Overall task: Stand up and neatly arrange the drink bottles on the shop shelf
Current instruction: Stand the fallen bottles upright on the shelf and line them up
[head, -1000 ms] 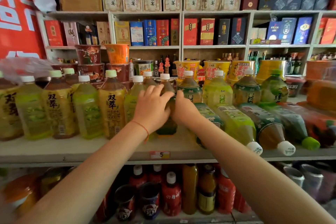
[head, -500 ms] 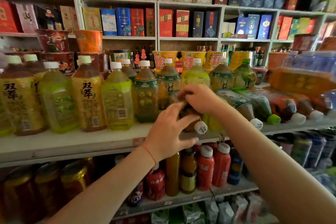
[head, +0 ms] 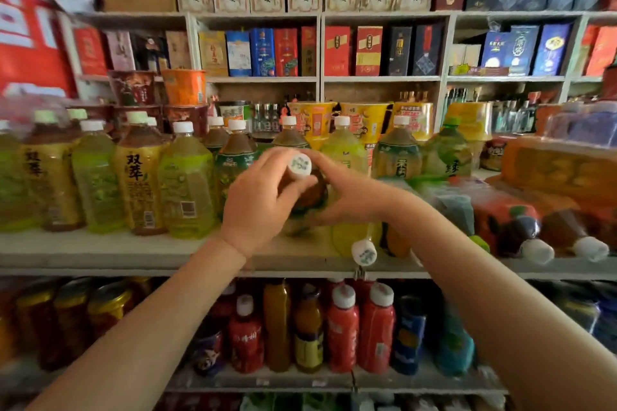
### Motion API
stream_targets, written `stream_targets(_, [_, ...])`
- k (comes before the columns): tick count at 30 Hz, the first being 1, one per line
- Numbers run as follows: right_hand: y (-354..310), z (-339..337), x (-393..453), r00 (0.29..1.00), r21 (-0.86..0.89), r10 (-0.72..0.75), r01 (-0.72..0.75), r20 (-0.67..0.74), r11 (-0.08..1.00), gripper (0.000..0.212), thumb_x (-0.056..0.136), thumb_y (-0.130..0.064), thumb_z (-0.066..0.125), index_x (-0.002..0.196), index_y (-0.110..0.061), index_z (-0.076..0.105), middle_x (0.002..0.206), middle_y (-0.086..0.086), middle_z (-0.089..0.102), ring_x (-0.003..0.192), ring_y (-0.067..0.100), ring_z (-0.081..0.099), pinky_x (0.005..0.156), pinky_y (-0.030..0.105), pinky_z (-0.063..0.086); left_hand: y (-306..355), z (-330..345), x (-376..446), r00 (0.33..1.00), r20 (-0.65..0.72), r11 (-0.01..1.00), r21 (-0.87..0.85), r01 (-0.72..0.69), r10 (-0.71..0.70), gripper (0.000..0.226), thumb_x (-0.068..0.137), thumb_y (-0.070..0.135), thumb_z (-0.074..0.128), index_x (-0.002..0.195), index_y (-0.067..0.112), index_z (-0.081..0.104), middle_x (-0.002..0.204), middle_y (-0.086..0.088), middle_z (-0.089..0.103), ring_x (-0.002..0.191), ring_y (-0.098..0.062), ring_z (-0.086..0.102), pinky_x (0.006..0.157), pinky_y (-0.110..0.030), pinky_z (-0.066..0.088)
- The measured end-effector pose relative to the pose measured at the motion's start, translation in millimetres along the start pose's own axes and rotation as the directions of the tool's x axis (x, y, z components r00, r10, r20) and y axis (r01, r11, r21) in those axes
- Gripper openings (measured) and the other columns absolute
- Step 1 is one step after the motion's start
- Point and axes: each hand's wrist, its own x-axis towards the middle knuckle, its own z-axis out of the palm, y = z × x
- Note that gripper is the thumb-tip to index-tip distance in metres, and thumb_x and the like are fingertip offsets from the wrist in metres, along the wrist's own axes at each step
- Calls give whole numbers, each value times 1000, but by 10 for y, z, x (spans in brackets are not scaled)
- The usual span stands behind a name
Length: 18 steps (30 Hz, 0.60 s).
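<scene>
A brown tea bottle [head: 309,192] with a white cap tilts toward me above the middle shelf [head: 100,248]. My left hand [head: 260,207] grips its neck and shoulder. My right hand [head: 347,197] holds its body from the right. To the left stands a row of upright tea bottles [head: 140,177], yellow-labelled and green. More upright bottles [head: 397,153] stand behind my hands. Right of my hands a yellow-green bottle [head: 354,237] lies on its side, cap toward me, and further lying bottles [head: 521,227] follow, partly hidden by my right forearm.
Instant noodle cups [head: 314,120] stand behind the bottle row. Boxed goods [head: 267,52] fill the back wall shelves. The lower shelf holds red bottles [head: 344,330], juice bottles and jars [head: 107,310]. An orange wrapped pack [head: 561,170] sits at the right.
The brown bottle lay on the shelf under my right hand; now both hands hold it tilted up, cap raised toward me. The camera view swung back left.
</scene>
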Motion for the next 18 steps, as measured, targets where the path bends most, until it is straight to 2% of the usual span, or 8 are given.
stream_targets(2, [5, 55, 72, 998, 15, 9, -8, -62, 1000, 112, 73, -29, 86, 153, -37, 8, 146, -2, 46, 126, 19, 51, 98, 27, 46, 60, -68, 200, 997, 14, 996, 36, 79, -79, 37, 96, 42, 60, 115, 10, 63, 109, 3, 61, 93, -13, 57, 69, -16, 39])
stream_targets(3, [4, 82, 113, 996, 6, 18, -18, -84, 1000, 115, 72, -35, 86, 154, -35, 6, 147, 0, 47, 126, 21, 52, 98, 30, 48, 71, -80, 287, 991, 23, 990, 56, 127, -129, 34, 98, 42, 57, 112, 11, 61, 105, 3, 60, 91, -14, 57, 67, -20, 42])
stream_targets(6, [21, 156, 269, 993, -54, 51, -57, -104, 997, 110, 76, -48, 79, 156, -23, 8, 143, 6, 52, 119, 23, 58, 89, 32, 52, 6, -31, 424, 935, 29, 929, 127, 346, -353, 38, 100, 46, 53, 117, 13, 55, 110, -2, 62, 101, -22, 61, 81, -36, 52])
stream_targets(9, [70, 221, 374, 988, -167, 82, -103, -128, 981, 77, 88, -40, 70, 148, -13, 29, 127, 7, 61, 107, 23, 63, 81, 31, 56, -117, 76, 356, 856, 80, 859, 57, 508, -512, 68, 90, 51, 67, 141, 18, 38, 135, -3, 57, 121, -24, 57, 99, -43, 52])
stream_targets(11, [158, 206, 404, 987, -227, 84, -114, -137, 967, 52, 92, -29, 66, 133, -12, 41, 116, 7, 64, 101, 23, 64, 83, 37, 58, -101, 170, 267, 866, 125, 874, 30, 484, -484, 94, 80, 51, 78, 151, 20, 26, 146, -5, 50, 132, -25, 50, 109, -48, 46])
stream_targets(13, [235, 144, 375, 991, -268, 85, -109, -99, 957, 42, 92, -27, 63, 127, -13, 44, 114, 7, 63, 99, 24, 63, 85, 41, 57, -76, 266, 158, 884, 156, 897, 128, 424, -440, 113, 75, 47, 84, 158, 20, 12, 159, -8, 33, 145, -25, 34, 118, -45, 34])
stream_targets(15, [278, 43, 280, 998, -306, 65, -62, -1, 950, 50, 91, -38, 65, 130, -13, 46, 118, 6, 61, 102, 23, 61, 87, 39, 56, -85, 324, 55, 903, 123, 898, 227, 378, -411, 120, 74, 47, 84, 160, 19, 5, 166, -7, 19, 150, -25, 25, 121, -45, 28])
stream_targets(18, [312, -121, 29, 985, -411, 21, 52, 170, 910, 66, 88, -58, 62, 137, -17, 48, 130, 3, 52, 114, 21, 52, 95, 35, 48, -100, 350, -21, 915, 99, 887, 307, 346, -392, 117, 77, 54, 76, 160, 17, 2, 168, -6, 11, 152, -26, 21, 122, -46, 26])
